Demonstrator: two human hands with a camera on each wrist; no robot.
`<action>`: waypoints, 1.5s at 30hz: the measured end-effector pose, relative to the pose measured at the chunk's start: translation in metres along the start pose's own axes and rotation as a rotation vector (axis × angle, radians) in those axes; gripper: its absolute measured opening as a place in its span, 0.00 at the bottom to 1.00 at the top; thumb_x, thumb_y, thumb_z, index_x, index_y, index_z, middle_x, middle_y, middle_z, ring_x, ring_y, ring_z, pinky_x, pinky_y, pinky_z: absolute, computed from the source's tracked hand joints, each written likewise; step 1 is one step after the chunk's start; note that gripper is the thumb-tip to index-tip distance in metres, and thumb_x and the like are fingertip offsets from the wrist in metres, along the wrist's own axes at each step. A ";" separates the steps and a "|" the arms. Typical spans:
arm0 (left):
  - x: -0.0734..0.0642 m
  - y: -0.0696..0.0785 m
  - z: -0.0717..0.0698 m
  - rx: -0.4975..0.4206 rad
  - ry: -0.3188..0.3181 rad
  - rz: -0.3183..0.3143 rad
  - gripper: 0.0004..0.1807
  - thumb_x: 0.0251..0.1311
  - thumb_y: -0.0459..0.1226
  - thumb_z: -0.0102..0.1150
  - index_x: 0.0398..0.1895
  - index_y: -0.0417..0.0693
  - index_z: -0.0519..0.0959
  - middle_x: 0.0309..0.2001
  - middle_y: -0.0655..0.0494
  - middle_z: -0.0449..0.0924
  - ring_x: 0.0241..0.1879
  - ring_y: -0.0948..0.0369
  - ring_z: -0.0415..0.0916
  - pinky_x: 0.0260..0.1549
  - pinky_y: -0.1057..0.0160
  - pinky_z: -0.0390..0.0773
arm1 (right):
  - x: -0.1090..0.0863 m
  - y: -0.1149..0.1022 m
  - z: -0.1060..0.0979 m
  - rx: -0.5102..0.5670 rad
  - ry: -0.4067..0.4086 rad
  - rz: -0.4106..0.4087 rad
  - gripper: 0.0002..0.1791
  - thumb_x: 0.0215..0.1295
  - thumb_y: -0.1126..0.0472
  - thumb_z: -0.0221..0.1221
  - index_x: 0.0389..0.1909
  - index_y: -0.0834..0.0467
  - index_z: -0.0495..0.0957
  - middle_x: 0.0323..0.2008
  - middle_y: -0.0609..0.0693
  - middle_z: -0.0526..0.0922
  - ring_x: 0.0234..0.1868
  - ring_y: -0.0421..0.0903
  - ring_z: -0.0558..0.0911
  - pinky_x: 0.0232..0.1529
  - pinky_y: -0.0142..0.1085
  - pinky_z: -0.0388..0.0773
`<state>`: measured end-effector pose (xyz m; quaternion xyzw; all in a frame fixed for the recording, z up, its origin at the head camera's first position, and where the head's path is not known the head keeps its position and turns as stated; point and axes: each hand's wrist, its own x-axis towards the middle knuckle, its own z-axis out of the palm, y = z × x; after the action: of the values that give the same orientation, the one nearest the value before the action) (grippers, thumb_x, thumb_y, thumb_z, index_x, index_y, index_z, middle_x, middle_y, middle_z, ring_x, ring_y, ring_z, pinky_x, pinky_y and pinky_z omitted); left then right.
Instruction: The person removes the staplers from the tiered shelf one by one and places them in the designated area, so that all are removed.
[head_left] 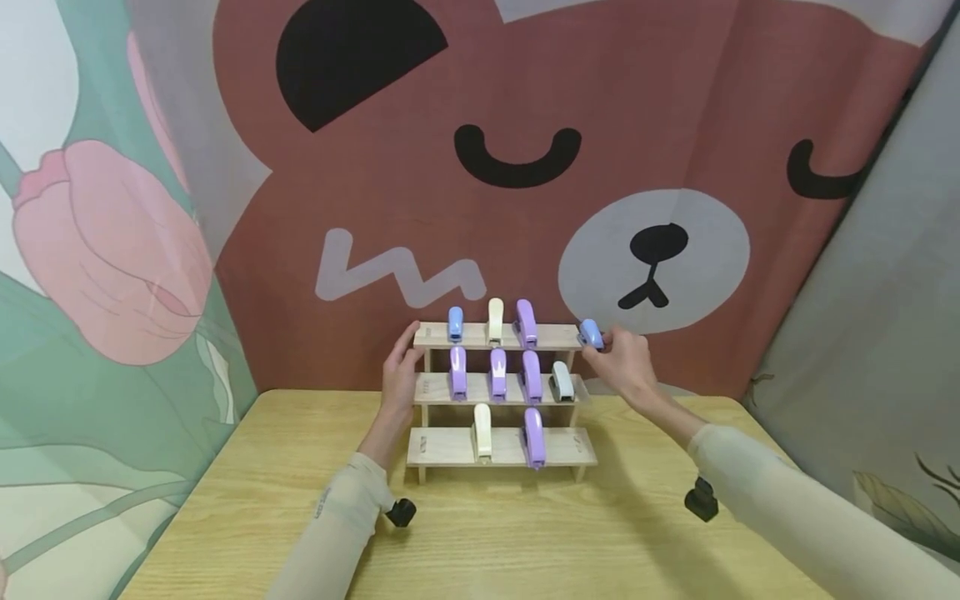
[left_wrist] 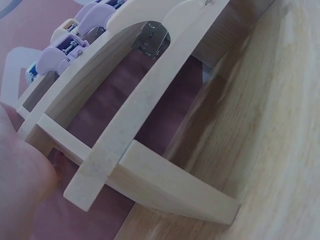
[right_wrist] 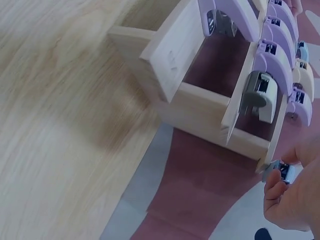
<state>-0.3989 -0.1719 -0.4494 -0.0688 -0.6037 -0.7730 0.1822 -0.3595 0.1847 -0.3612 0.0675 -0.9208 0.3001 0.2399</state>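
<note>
A three-step wooden rack [head_left: 442, 447] bears several staplers. My right hand [head_left: 624, 363] pinches a small blue stapler [head_left: 591, 332] at the right end of the top step; in the right wrist view this stapler [right_wrist: 286, 172] overlaps the step's end. My left hand [head_left: 395, 377] grips the rack's left end, with a fingertip showing under the top step in the left wrist view. Left to right on the top step stand a blue stapler [head_left: 455, 323], a cream one [head_left: 495, 321] and a purple one [head_left: 527, 323].
Three purple staplers and a pale grey stapler [head_left: 562, 381] stand on the middle step. The bottom step carries a cream stapler [head_left: 482, 432] and a purple stapler [head_left: 534, 437]. Under the rack is a wooden table [head_left: 495, 542]; a bear-print curtain [head_left: 390, 183] hangs close behind.
</note>
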 end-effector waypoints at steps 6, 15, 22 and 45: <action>-0.001 0.001 -0.003 0.017 0.006 0.001 0.26 0.73 0.38 0.52 0.73 0.66 0.73 0.71 0.67 0.68 0.71 0.61 0.60 0.69 0.51 0.59 | -0.001 0.009 -0.005 -0.028 0.016 0.004 0.12 0.62 0.59 0.63 0.32 0.65 0.76 0.26 0.57 0.80 0.25 0.50 0.75 0.24 0.40 0.72; -0.004 0.000 -0.006 0.020 0.000 -0.021 0.27 0.74 0.39 0.51 0.74 0.67 0.72 0.72 0.69 0.67 0.72 0.61 0.59 0.69 0.51 0.59 | -0.008 0.028 -0.016 -0.012 0.006 0.035 0.11 0.63 0.61 0.62 0.32 0.66 0.76 0.27 0.58 0.80 0.24 0.50 0.76 0.22 0.39 0.73; -0.004 -0.003 -0.006 0.033 -0.005 -0.014 0.27 0.73 0.41 0.52 0.74 0.66 0.71 0.72 0.69 0.67 0.72 0.61 0.59 0.69 0.51 0.59 | -0.016 0.052 -0.028 -0.021 -0.023 0.078 0.14 0.66 0.59 0.60 0.38 0.68 0.74 0.30 0.60 0.81 0.24 0.49 0.76 0.22 0.39 0.73; -0.003 -0.001 -0.004 0.082 -0.023 0.015 0.26 0.74 0.43 0.52 0.74 0.67 0.71 0.71 0.70 0.67 0.71 0.62 0.60 0.69 0.51 0.58 | -0.035 0.132 -0.051 -0.112 0.075 0.151 0.16 0.65 0.59 0.62 0.38 0.72 0.75 0.27 0.60 0.79 0.25 0.52 0.76 0.21 0.39 0.71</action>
<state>-0.3963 -0.1744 -0.4523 -0.0749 -0.6364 -0.7454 0.1838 -0.3440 0.3213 -0.4106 -0.0268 -0.9288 0.2679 0.2544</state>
